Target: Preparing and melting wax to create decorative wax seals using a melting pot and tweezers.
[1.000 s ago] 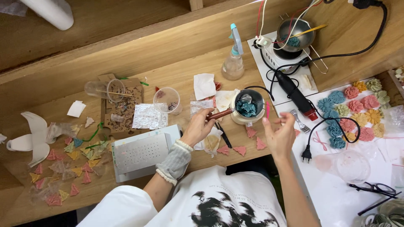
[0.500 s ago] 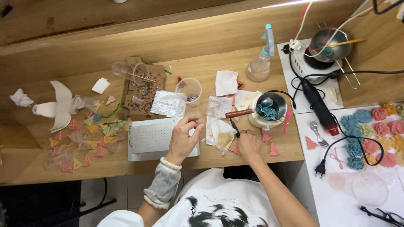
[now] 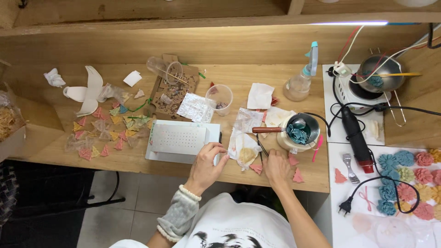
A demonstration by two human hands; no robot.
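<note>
At the near edge of the wooden bench (image 3: 55, 151), a little right of the frame's centre, lies a crumpled clear plastic sheet (image 3: 243, 147) with a yellowish lump on it, thin and wrinkled, partly over white paper. My left hand (image 3: 206, 163) rests with its fingers loosely curled on the lower right corner of the white perforated box (image 3: 181, 140), fingertips just beside the plastic sheet's left edge; I cannot tell whether it pinches anything. My right hand (image 3: 277, 167) lies knuckles up at the sheet's right, fingers bent down onto the bench next to a small pink triangle piece (image 3: 256, 168); what it grips, if anything, is hidden under the fingers. Just above it stands a small melting pot (image 3: 301, 131) of blue bits with a wooden-handled spoon (image 3: 271, 130) pointing left. More pink triangles lie to the right, near the bench's front edge. Bare wood shows at lower left, between the scattered coloured triangles (image 3: 108, 133) and the edge.
</note>
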